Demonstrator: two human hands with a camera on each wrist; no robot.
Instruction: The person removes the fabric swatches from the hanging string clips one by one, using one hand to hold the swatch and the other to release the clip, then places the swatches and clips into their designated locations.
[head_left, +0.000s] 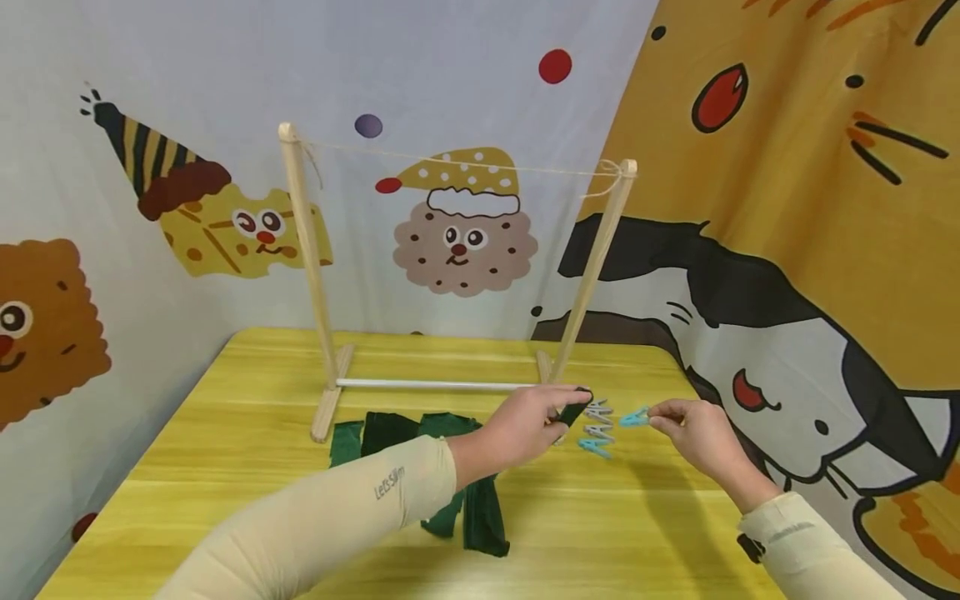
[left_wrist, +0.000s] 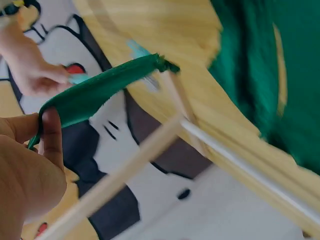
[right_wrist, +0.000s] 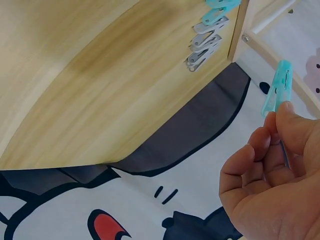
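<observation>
My left hand (head_left: 517, 425) pinches a strip of dark green velvety cloth (left_wrist: 100, 92) between thumb and fingers, and the strip reaches out past the fingertips in the left wrist view. To its right, my right hand (head_left: 701, 437) holds a light blue clothespin (right_wrist: 280, 85) by one end between thumb and forefinger. A short row of clothespins lies on the table between the hands, with grey clothespins (head_left: 598, 432) behind and a blue clothespin (head_left: 595, 449) nearest me. More green cloth pieces (head_left: 486, 517) lie spread on the table, partly hidden under my left forearm.
A wooden stand (head_left: 306, 242) rises behind the cloths, its two posts joined by a string (head_left: 450, 162) at the top and a white rod (head_left: 435, 384) low down. The yellow wood-grain table (head_left: 247, 500) backs onto a printed curtain (head_left: 450, 75).
</observation>
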